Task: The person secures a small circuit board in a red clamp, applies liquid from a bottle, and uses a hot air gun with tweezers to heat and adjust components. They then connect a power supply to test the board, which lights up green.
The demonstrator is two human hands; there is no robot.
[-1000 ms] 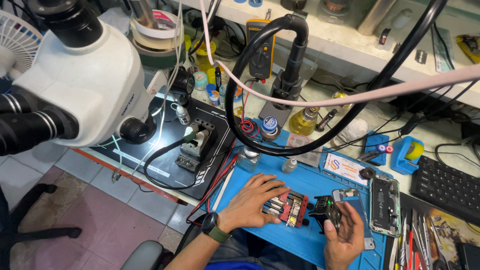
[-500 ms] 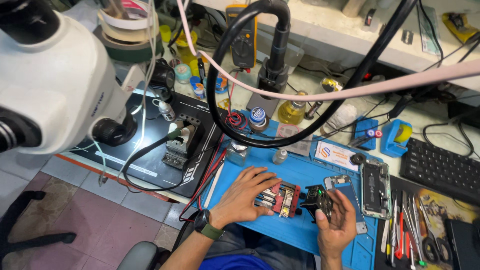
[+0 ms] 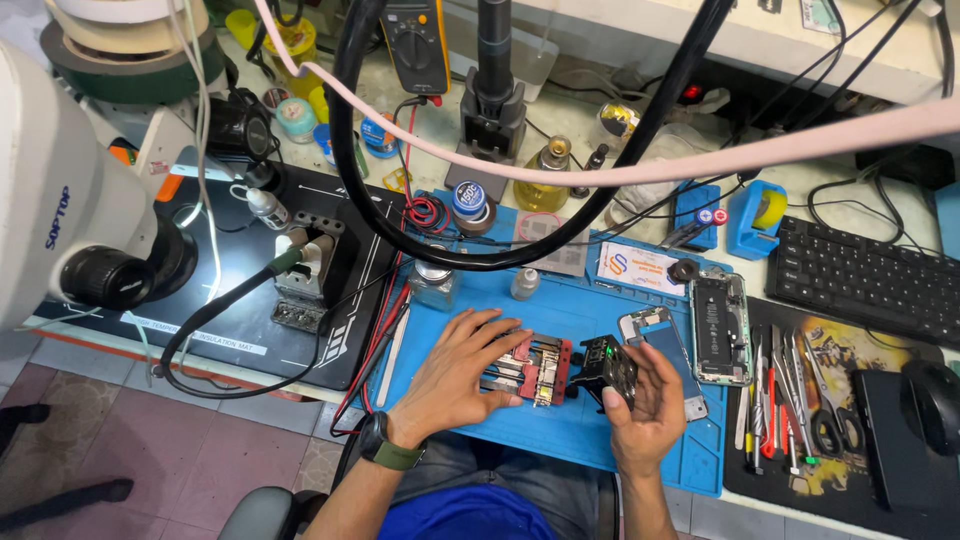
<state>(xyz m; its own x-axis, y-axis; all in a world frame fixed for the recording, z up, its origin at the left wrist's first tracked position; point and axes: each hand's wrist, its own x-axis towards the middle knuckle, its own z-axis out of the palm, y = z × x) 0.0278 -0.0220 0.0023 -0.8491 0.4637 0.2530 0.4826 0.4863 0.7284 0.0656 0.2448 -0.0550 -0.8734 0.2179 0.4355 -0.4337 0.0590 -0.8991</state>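
On the blue mat (image 3: pixel 560 440) at the counter's front edge, the left hand (image 3: pixel 455 375) lies spread and flat on a red clamp (image 3: pixel 540 368). Just right of it, the right hand (image 3: pixel 645 405) grips a small black circuit board (image 3: pixel 615 368), tilted up off the mat.

One head-worn camera looks steeply down from above the tabletop (image 3: pixel 560 300) (fairly close), facing away from the person; both hands sit near, centre-bottom.
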